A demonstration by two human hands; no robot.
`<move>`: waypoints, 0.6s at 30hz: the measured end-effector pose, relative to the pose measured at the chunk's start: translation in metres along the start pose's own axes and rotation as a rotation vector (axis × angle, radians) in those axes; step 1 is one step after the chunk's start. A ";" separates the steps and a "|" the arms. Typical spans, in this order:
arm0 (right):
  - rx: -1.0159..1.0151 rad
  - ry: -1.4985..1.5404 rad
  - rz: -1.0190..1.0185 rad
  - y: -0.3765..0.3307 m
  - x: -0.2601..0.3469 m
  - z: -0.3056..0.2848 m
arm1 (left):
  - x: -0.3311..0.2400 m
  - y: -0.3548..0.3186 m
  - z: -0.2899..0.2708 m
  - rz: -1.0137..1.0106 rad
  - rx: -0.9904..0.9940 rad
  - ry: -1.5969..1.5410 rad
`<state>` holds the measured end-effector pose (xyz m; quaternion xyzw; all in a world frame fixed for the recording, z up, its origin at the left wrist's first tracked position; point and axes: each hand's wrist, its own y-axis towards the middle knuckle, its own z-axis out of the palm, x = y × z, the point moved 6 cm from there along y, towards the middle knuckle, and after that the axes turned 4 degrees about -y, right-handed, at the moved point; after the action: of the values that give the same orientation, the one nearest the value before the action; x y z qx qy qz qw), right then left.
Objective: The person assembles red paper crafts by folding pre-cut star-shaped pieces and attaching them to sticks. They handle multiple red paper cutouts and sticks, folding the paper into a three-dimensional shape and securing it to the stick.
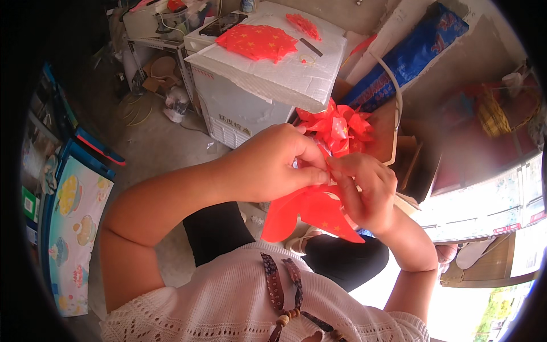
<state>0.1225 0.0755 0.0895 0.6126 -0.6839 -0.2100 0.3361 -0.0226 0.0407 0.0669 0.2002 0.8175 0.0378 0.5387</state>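
Observation:
My left hand (273, 162) and my right hand (367, 191) meet in the middle of the view, both pinching a red plastic pinwheel (336, 130) with small yellow stars. Its folded petals fan out above my fingers. More red sheet material (307, 214) of the same kind hangs below my hands, over my lap. Fingertips of both hands press together at the pinwheel's centre.
A white foam-topped box (268, 80) stands ahead with a stack of red star sheets (256, 41), a second red piece (303, 24) and a dark strip (311, 47) on it. A blue bag (413, 54) leans at the right. A cardboard box (410, 165) sits beside my right hand.

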 end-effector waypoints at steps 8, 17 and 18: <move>0.041 0.013 0.213 -0.005 -0.010 0.006 | 0.006 0.005 -0.003 -0.037 -0.023 -0.025; 0.018 -0.179 -0.113 -0.001 -0.003 0.005 | 0.012 0.005 0.001 -0.004 -0.023 -0.030; 0.032 -0.111 -0.034 -0.001 -0.006 0.006 | 0.013 0.005 0.001 -0.019 -0.023 -0.045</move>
<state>0.1194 0.0805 0.0833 0.6169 -0.6943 -0.2384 0.2839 -0.0248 0.0499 0.0570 0.1869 0.8065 0.0373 0.5597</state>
